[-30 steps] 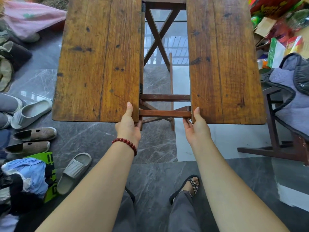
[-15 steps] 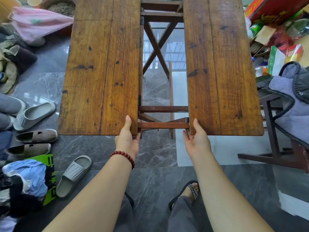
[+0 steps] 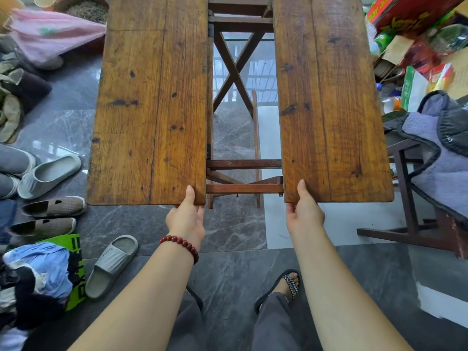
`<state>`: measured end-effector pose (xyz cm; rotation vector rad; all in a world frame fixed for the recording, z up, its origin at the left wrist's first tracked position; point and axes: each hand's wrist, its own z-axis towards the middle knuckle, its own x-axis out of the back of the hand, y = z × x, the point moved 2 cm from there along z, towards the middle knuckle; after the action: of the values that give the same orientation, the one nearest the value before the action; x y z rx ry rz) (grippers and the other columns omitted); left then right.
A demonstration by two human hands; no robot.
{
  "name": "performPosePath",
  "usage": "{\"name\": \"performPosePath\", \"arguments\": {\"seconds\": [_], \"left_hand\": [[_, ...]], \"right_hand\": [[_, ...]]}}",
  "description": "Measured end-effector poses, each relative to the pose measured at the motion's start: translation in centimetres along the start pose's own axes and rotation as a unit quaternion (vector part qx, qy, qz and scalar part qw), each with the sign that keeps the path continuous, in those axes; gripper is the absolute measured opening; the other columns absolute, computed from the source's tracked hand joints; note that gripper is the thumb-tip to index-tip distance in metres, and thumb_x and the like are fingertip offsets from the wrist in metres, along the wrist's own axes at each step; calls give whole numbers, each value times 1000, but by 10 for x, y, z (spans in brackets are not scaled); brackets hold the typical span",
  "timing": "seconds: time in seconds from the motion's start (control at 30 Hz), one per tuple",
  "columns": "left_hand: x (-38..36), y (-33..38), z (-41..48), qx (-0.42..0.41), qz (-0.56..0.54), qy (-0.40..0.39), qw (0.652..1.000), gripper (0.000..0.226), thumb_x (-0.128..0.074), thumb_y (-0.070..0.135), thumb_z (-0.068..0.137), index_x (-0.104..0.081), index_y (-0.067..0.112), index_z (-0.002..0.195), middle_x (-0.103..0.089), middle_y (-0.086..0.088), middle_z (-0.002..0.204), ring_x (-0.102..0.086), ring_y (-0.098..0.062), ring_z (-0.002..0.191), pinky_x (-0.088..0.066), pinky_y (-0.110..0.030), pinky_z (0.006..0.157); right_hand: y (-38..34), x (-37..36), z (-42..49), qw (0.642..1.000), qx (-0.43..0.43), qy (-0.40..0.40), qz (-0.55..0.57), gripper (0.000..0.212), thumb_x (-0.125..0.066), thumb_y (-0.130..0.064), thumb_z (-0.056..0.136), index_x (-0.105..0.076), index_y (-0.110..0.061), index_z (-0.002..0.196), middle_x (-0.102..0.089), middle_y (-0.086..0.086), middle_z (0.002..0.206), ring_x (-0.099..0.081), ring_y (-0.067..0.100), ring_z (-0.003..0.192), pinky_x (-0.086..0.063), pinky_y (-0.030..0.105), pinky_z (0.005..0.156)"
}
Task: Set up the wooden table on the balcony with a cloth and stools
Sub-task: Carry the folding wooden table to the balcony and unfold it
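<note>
Person stands over worn brown wooden folding table on grey marble floor. Two plank leaves spread flat, open gap between them, X-braced frame showing through. Left hand, red bead bracelet at wrist, grasps near inner corner of left leaf: thumb on top surface, fingers tucked under edge, out of sight. Right hand grasps near inner corner of right leaf same way. Grey slipper lies on floor at left. Dark wooden frame draped with grey fleece stands just beside right leaf.
</note>
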<state>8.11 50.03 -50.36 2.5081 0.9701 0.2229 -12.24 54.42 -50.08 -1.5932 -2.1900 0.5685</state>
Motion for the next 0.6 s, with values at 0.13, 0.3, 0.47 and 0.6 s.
{"name": "performPosePath", "arguments": {"seconds": [0.13, 0.3, 0.47, 0.6], "left_hand": [[3, 6, 0, 7, 2, -33, 999, 40, -60, 14, 90, -46, 2, 125, -57, -15, 126, -60, -19, 93, -50, -31, 86], [2, 8, 0, 0, 3, -46, 999, 29, -59, 14, 91, -44, 6, 115, -57, -16, 125, -61, -18, 87, -50, -30, 84], [1, 7, -3, -12, 1, -42, 999, 23, -60, 12, 90, -45, 10, 107, -58, -16, 124, -62, -21, 98, -51, -31, 85], [1, 10, -4, -20, 39, -34, 998, 24, -63, 14, 89, -50, 5, 107, -61, -16, 120, -63, -23, 103, -52, -35, 90]], "right_hand": [[-6, 7, 2, 1000, 9, -6, 15, 31, -67, -33, 86, -50, -14, 103, -58, 7, 118, -59, 24, 106, -49, 37, 94], [-11, 10, 5, 999, 7, -28, 24, 28, -66, -28, 87, -50, -15, 105, -58, 7, 118, -60, 24, 109, -48, 39, 98], [-10, 9, 2, 999, 5, -37, 24, 20, -67, -29, 86, -51, -18, 93, -59, 6, 115, -60, 24, 111, -48, 41, 101], [-16, 12, 1, 998, 4, -57, 5, 25, -65, -26, 88, -48, -14, 101, -55, 6, 109, -56, 25, 116, -46, 40, 102]]}}
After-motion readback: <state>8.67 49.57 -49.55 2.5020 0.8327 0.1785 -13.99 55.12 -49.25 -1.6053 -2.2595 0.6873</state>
